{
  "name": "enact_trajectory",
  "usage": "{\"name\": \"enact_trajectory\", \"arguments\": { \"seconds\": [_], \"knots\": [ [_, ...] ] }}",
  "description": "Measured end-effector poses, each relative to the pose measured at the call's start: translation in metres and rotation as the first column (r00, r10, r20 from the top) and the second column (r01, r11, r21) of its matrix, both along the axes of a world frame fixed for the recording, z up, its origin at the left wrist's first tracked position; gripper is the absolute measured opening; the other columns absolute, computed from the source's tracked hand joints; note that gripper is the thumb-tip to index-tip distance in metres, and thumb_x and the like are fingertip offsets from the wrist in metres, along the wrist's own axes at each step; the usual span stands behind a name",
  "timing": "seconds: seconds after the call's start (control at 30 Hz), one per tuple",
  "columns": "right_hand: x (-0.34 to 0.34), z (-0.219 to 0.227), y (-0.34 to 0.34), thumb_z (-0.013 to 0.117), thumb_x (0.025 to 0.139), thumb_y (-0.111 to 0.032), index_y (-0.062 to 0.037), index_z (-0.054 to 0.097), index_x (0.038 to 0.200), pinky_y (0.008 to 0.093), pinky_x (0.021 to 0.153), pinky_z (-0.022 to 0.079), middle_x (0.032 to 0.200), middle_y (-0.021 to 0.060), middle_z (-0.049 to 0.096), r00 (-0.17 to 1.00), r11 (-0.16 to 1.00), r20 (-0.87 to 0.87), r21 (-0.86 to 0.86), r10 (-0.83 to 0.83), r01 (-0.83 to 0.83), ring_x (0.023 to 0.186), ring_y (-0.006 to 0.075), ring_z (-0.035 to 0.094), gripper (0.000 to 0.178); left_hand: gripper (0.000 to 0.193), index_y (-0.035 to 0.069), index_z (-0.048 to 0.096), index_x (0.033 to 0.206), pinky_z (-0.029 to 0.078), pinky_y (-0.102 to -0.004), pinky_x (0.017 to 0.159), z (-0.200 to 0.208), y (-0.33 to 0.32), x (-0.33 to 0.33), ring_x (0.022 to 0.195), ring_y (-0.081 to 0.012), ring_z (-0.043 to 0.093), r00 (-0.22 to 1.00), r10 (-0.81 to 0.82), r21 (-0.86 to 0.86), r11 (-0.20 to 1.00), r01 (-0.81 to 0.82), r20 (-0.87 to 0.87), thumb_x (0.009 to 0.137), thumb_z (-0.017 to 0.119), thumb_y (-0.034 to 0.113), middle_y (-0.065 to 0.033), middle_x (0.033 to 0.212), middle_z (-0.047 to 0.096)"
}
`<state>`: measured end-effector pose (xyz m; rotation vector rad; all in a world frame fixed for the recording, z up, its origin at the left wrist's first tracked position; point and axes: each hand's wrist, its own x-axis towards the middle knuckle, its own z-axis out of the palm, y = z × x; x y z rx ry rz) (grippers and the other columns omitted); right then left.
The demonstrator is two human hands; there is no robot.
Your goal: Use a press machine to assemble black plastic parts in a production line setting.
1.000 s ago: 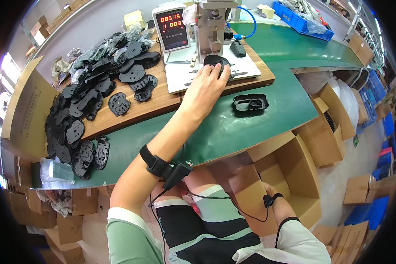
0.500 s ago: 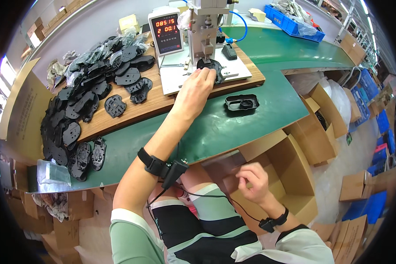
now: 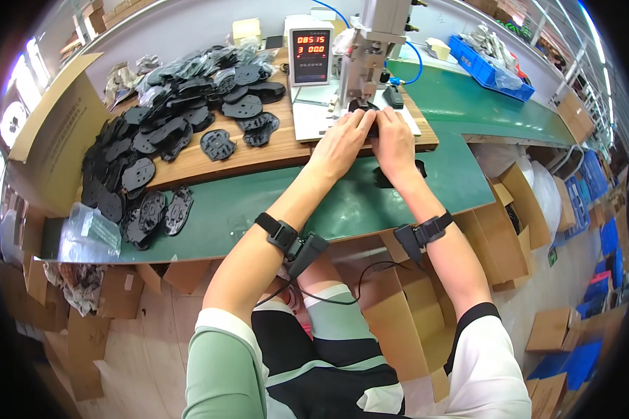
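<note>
My left hand (image 3: 340, 144) and my right hand (image 3: 395, 142) rest side by side on a black flat plastic part (image 3: 365, 109) lying on the white base plate (image 3: 313, 122) of a small press machine (image 3: 370, 42). Fingers of both hands press on the part under the machine's head, and most of the part is hidden by them. Another black part (image 3: 383, 178) lies on the green belt below my right wrist, partly hidden by it.
A large heap of black parts (image 3: 168, 136) covers the wooden board (image 3: 258, 157) to the left. A counter box with red digits (image 3: 309, 56) stands behind. Cardboard boxes (image 3: 517, 209) sit at the right and below the green belt (image 3: 272, 202). A blue bin (image 3: 489, 66) is far right.
My right hand came up from my lap to the machine and joined the left hand on the black part. The left hand stayed at the press.
</note>
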<state>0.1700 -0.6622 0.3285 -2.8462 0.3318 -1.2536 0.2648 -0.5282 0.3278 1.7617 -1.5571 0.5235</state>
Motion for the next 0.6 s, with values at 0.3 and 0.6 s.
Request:
{"name": "enact_trajectory", "arguments": {
  "seconds": [0.3, 0.6],
  "knots": [
    [-0.005, 0.006, -0.008, 0.075, 0.073, 0.008, -0.0049, 0.069, 0.102, 0.0482, 0.09, 0.056, 0.105, 0.0111, 0.066, 0.996, 0.996, -0.048, 0.061, 0.069, -0.066, 0.104, 0.036, 0.066, 0.033, 0.06, -0.006, 0.049, 0.144, 0.033, -0.0557, 0.122, -0.045, 0.153, 0.063, 0.147, -0.043, 0.043, 0.692, 0.706, 0.149, 0.676, -0.722, 0.152, 0.097, 0.069, 0.027, -0.0281, 0.155, 0.046],
    [-0.004, 0.007, -0.005, 0.073, 0.075, 0.009, -0.0039, 0.068, 0.103, 0.048, 0.09, 0.057, 0.107, 0.0126, 0.066, 0.993, 0.99, -0.043, 0.101, 0.105, -0.101, 0.103, 0.037, 0.066, 0.032, 0.05, 0.004, 0.057, 0.142, 0.047, -0.0511, 0.109, -0.029, 0.23, 0.052, 0.132, -0.0406, 0.056, 0.816, 0.512, 0.401, 0.711, -0.578, 0.269, 0.095, 0.073, 0.01, -0.0209, 0.142, 0.058]
  ]
}}
